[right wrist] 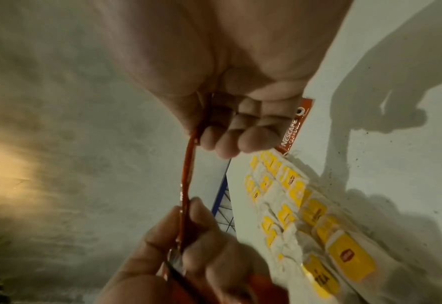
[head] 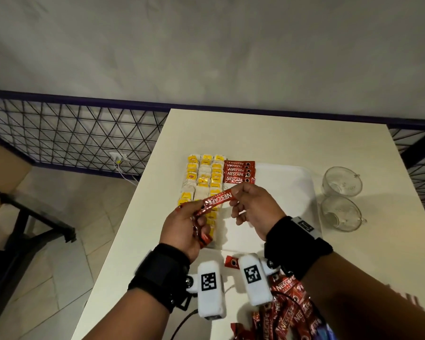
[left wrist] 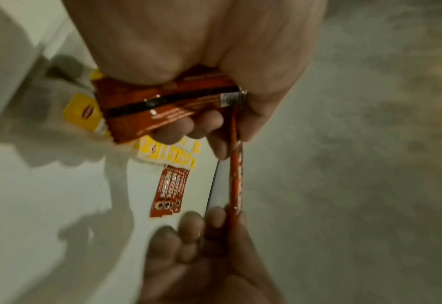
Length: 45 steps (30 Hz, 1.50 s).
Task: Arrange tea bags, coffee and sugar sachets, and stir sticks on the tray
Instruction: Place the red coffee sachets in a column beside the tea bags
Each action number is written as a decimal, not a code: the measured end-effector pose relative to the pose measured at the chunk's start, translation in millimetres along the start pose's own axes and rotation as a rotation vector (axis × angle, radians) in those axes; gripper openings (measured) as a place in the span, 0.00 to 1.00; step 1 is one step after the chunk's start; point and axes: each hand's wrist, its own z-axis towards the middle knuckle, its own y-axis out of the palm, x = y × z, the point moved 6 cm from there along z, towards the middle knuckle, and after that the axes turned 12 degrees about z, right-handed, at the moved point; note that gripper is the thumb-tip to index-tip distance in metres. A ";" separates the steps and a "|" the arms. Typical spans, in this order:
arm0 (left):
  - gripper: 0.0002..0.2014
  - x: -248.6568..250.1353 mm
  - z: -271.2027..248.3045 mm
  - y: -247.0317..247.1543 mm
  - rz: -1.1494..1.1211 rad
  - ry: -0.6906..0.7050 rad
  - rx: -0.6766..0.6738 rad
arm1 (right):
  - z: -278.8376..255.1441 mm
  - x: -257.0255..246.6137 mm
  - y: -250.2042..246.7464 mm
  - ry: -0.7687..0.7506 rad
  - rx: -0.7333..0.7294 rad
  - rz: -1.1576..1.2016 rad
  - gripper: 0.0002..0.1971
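Stretching between both hands above the tray (head: 302,182), one red coffee sachet (head: 217,199) has its 2 o'clock end pinched by the right hand (head: 254,212) and its 8 o'clock end by the left hand (head: 184,229), whose curled fingers also clutch a bundle of further sachets (left wrist: 167,105); their number cannot be told. Four coffee sachets (head: 239,172) lie flat at 12 o'clock, beside three columns of tea bags (head: 201,182). Two glass cups (head: 342,198) stand at 3 o'clock on the table (head: 268,133).
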 end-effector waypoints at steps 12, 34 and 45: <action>0.06 30.4 -12.9 17.1 0.839 0.341 -0.138 | 2.8 -22.3 6.0 -0.146 -0.252 -0.761 0.09; 0.02 21.2 6.0 -3.0 0.223 0.214 0.145 | 13.7 0.1 -25.7 -0.059 -0.081 -0.134 0.07; 0.05 23.6 18.9 -41.6 0.377 0.249 0.209 | 75.3 29.7 -100.0 0.080 0.382 -0.166 0.06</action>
